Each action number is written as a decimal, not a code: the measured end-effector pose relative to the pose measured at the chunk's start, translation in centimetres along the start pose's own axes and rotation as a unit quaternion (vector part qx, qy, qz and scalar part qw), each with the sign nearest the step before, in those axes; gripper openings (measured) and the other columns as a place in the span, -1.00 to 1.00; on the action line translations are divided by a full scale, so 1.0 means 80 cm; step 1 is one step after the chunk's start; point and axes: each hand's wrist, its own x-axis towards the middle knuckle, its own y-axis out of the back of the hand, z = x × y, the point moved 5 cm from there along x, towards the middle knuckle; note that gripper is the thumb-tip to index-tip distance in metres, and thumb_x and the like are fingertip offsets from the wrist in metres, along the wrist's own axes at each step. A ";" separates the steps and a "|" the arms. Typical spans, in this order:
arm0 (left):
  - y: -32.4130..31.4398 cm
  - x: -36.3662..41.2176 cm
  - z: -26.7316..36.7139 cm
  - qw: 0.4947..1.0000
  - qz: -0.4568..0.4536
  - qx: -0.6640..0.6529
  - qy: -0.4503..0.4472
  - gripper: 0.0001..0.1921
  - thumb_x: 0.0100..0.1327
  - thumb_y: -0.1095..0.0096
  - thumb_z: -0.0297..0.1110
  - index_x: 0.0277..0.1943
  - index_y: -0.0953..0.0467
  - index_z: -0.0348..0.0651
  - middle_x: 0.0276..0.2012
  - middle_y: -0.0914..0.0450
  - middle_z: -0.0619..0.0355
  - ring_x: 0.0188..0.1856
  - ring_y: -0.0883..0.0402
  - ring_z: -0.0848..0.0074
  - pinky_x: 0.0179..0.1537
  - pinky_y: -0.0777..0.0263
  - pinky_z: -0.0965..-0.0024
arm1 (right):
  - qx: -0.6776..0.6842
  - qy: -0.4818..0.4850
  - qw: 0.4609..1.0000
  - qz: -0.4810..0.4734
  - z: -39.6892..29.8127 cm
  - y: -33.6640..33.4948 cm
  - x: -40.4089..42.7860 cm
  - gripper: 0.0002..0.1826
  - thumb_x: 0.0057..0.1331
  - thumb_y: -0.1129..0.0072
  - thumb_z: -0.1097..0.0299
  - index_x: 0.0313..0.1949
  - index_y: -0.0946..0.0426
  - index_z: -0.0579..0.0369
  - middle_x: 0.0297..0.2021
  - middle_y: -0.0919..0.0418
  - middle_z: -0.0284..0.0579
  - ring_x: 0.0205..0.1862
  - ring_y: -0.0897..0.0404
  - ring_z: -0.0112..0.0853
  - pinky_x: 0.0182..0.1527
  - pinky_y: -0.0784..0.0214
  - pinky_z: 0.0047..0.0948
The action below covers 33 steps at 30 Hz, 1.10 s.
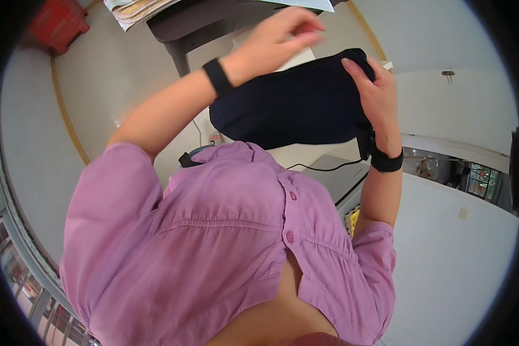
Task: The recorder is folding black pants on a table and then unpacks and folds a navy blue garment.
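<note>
A dark navy folded cloth (285, 110), possibly a garment, stretches across the space in front of my chest. My right hand (378, 88) grips its far right corner, thumb on top and fingers hidden behind the fabric. Over the cloth's far edge, my left hand (287, 36) is blurred and holds nothing; its fingers curl loosely with the thumb apart. Both wrists wear black bands, the left band (218, 78) and the right band (387, 160). A small black box (364, 140) sits by the right wrist, joined to a thin black cable (324, 168).
Beyond my hands stands a dark piece of furniture (190, 26) with legs, bearing a stack of folded material (140, 11). A red plastic item (62, 26) is at the far left. A grey flat panel (333, 173) lies under the cable. A white surface (450, 242) extends at right.
</note>
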 end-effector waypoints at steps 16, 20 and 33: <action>-0.048 -0.222 -0.142 0.956 -0.135 0.080 0.250 -0.65 0.20 -0.16 -0.41 0.08 -0.46 -0.08 -0.04 -0.55 0.07 0.04 -0.46 0.21 0.13 -0.29 0.25 | -0.127 0.125 0.984 -0.019 -0.082 0.051 -0.031 -0.76 -0.07 -0.25 0.68 -0.35 -0.63 0.16 -0.46 -0.55 -0.26 -0.39 -0.46 -0.45 -0.27 -0.26 -0.56; -0.061 -0.228 -0.146 0.961 -0.133 0.077 0.231 -0.67 0.20 -0.17 -0.38 0.05 -0.48 -0.09 -0.07 -0.57 0.07 0.03 -0.47 0.22 0.11 -0.29 0.25 | -0.095 0.133 0.986 0.012 -0.084 0.066 -0.042 -0.69 -0.28 -0.21 0.68 -0.42 -0.63 0.21 -0.52 -0.48 -0.21 -0.41 -0.45 -0.41 -0.31 -0.23 -0.55; -0.073 -0.251 -0.124 0.934 -0.255 -0.059 0.244 -0.83 0.27 -0.07 -0.37 -0.17 -0.53 -0.23 -0.35 -0.59 -0.01 -0.19 -0.57 0.17 -0.17 -0.43 0.25 | -0.055 0.182 0.982 0.005 -0.086 0.083 -0.049 -0.79 -0.26 -0.18 0.58 -0.50 -0.58 0.24 -0.67 -0.36 -0.19 -0.62 -0.31 -0.44 -0.53 -0.09 -0.51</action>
